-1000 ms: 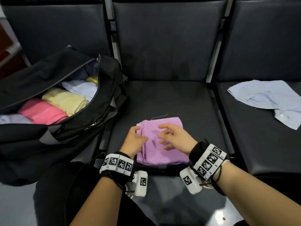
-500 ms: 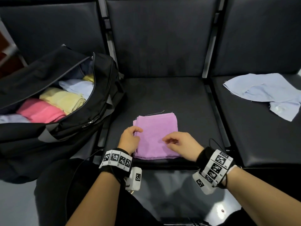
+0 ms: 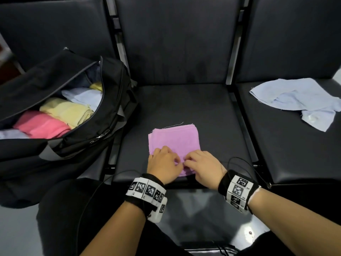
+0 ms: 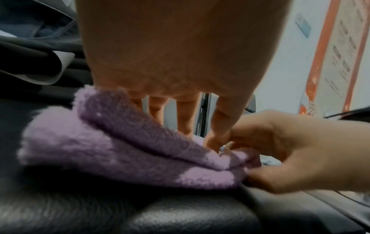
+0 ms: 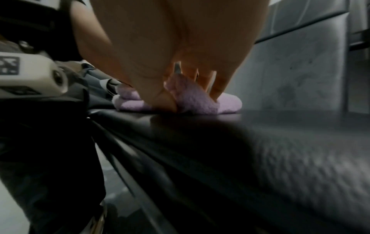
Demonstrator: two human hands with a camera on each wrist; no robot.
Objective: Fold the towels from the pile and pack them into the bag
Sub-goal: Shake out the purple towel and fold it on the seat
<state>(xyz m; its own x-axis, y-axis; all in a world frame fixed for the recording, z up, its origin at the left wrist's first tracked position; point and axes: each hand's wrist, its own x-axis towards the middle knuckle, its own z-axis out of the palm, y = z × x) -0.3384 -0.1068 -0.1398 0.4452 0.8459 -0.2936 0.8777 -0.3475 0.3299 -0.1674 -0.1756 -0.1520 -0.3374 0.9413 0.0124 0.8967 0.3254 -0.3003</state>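
Observation:
A purple towel [image 3: 174,141], folded into a small square, lies on the middle seat [image 3: 184,108]. Both hands are at its near edge, close together. My left hand [image 3: 175,160] curls its fingers over the near-left part, and a fold of towel [image 4: 120,134] rises under its palm. My right hand [image 3: 187,162] pinches the near edge between thumb and fingers; the right wrist view shows that fold [image 5: 192,96] caught in the pinch. The open black bag [image 3: 110,100] stands on the left seat with pink [image 3: 42,126], yellow [image 3: 66,109] and light blue [image 3: 83,95] folded towels inside.
A crumpled light blue towel [image 3: 299,98] lies unfolded on the right seat [image 3: 295,154]. Seat backs rise behind all three seats. My knees and the glossy floor are below the seat's front edge. Thin black cables trail from both wristbands.
Both hands slid back to the towel's near edge and came together. The right hand went from resting on top to pinching the edge; the left left the towel's side.

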